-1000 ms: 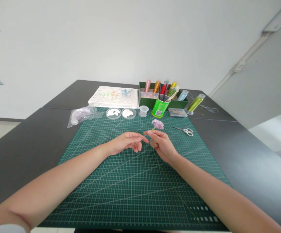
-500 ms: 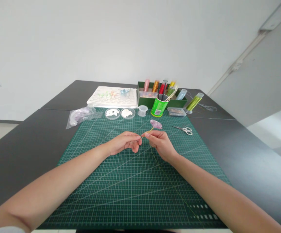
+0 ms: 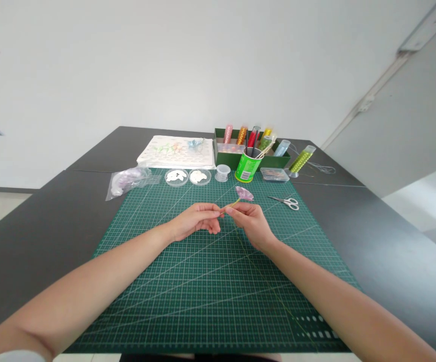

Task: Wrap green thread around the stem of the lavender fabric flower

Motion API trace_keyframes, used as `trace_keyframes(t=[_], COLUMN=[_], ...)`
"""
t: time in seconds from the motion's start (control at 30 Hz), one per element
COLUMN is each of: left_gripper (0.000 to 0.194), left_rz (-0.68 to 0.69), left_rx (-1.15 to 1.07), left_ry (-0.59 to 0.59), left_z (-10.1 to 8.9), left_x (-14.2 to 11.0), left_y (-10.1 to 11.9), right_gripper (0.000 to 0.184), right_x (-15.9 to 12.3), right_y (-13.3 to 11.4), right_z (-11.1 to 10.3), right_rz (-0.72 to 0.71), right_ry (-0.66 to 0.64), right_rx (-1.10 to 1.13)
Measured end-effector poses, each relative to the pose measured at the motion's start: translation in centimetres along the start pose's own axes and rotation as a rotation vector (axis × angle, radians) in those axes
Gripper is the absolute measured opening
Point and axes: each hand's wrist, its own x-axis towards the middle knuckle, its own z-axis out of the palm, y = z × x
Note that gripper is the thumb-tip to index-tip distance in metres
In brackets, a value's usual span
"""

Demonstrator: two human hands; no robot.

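A small light-purple flower [image 3: 244,193] with a thin yellow-green stem is held above the green cutting mat [image 3: 218,291]. My right hand [image 3: 251,221] is closed, pinching the stem just below the bloom between thumb and forefinger. The lower end of the stem sits between the thumb and fingers of my left hand [image 3: 198,220], whose other fingers curl loosely. A fine yellowish thread [image 3: 257,268] trails from beneath my right hand toward the mat's near right corner. The fingers hide part of the stem.
Small scissors [image 3: 287,202] lie at right. Behind stand a green can [image 3: 247,167] of tools, a dark green box [image 3: 229,161] with thread spools, a green spool [image 3: 301,161], a clear case [image 3: 274,174], two dishes [image 3: 176,177] of white pieces, a plastic bag [image 3: 127,182] and a white board [image 3: 180,160].
The flower has turned from facing me to a more sideways view. My left fingers have closed in on the stem's lower end, while my right hand keeps its pinch. The view shifts slightly.
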Motion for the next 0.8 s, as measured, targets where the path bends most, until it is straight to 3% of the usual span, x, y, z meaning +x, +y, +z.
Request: trace_keyframes(t=[0.27, 0.47, 0.67, 0.8], left_gripper=[0.033, 0.033, 0.025, 0.016], left_rz=[-0.004, 0.087, 0.212, 0.261], left_rx=[0.027, 0.029, 0.104, 0.352], left_ry=[0.023, 0.125, 0.259, 0.365], left_z=[0.2, 0.5, 0.1, -0.2], left_x=[0.0, 0.1, 0.4, 0.6], left_y=[-0.1, -0.3, -0.2, -0.1], right_gripper=[0.032, 0.028, 0.028, 0.028], right_x=[-0.2, -0.4, -1.0, -1.3], right_y=[0.3, 1.2, 1.0, 0.2], right_z=[-0.1, -0.4, -1.6, -2.2], right_rz=[-0.049, -0.173, -0.405, -0.480], right_ry=[0.037, 0.059, -0.169, -0.282], right_rx=[-0.085, -0.351, -0.737, -0.779])
